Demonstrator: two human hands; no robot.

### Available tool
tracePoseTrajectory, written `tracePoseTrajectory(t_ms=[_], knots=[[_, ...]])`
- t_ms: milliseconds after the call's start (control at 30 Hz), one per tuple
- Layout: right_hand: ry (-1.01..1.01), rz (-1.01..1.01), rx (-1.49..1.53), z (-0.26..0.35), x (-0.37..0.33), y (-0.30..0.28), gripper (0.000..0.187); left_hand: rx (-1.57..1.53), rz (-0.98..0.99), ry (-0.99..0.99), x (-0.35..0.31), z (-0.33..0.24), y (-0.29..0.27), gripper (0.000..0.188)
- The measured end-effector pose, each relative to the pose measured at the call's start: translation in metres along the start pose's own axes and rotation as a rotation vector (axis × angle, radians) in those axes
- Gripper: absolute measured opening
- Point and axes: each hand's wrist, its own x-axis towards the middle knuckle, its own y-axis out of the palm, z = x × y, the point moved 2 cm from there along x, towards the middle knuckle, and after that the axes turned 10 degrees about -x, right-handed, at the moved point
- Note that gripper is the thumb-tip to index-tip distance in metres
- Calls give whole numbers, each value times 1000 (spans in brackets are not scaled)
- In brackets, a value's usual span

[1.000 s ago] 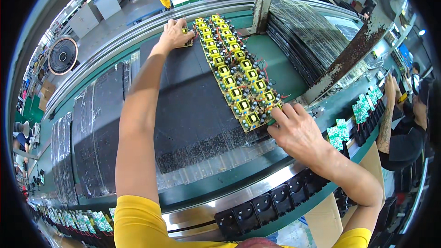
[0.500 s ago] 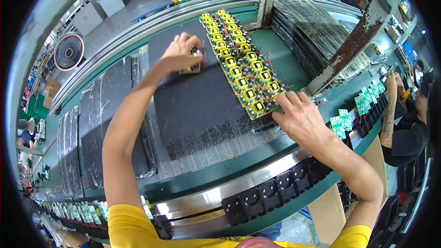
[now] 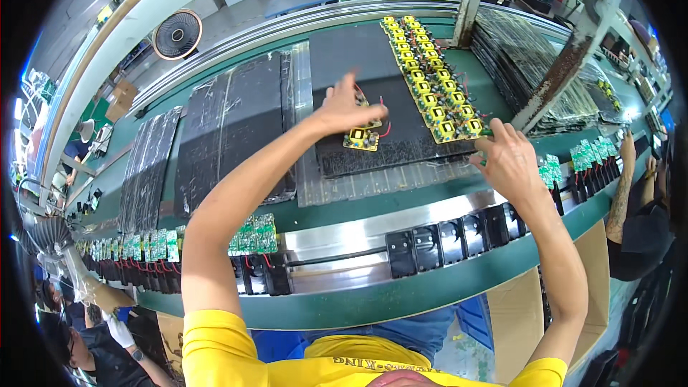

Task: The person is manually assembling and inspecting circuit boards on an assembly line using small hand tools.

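Note:
My left hand point(image 3: 345, 111) hovers over the black sheet point(image 3: 337, 57), thumb stretched out and fingers apart, one fingertip blurred. Under and beside it lies a small circuit board point(image 3: 362, 139) with a yellow transformer and thin red wires; another such piece is partly covered by the hand. To the right, a double row of yellow-transformer circuit boards point(image 3: 433, 82) runs away from me along the sheet. At the near right corner of that row, the fingers of my right hand point(image 3: 510, 158) are curled in, with a bit of green showing at the tips; what they grip is mostly hidden.
Wrapped black sheets point(image 3: 233, 118) lie to the left, and a stack of sheets point(image 3: 534, 75) behind the rusty post point(image 3: 566, 75). Black housings point(image 3: 451, 240) line the near rail, some with green boards point(image 3: 252, 235). A co-worker point(image 3: 638, 233) works at the right.
The whole view has shifted, with the scene now further right. My left hand has come nearer along the black sheet, its fingers more spread. My right hand stays at the row's near corner.

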Motion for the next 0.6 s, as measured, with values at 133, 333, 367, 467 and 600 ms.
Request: tracePoseTrajectory(t_ms=[133,333,367,467,600], knots=[[154,-83,158,0,-34,-61,26,-283,-114,130,-18,-18,-51,129],[380,-135,857,38,-76,-143,51,-373,77,492,-148,-111,-32,119],[399,-122,851,51,-75,-147,51,-384,98,490,-173,-123,-26,119],[348,-122,983,78,-74,-152,57,-406,199,542,-219,-142,-8,119],[248,-175,1278,101,-69,-150,54,-319,218,598,-250,-154,3,119]])
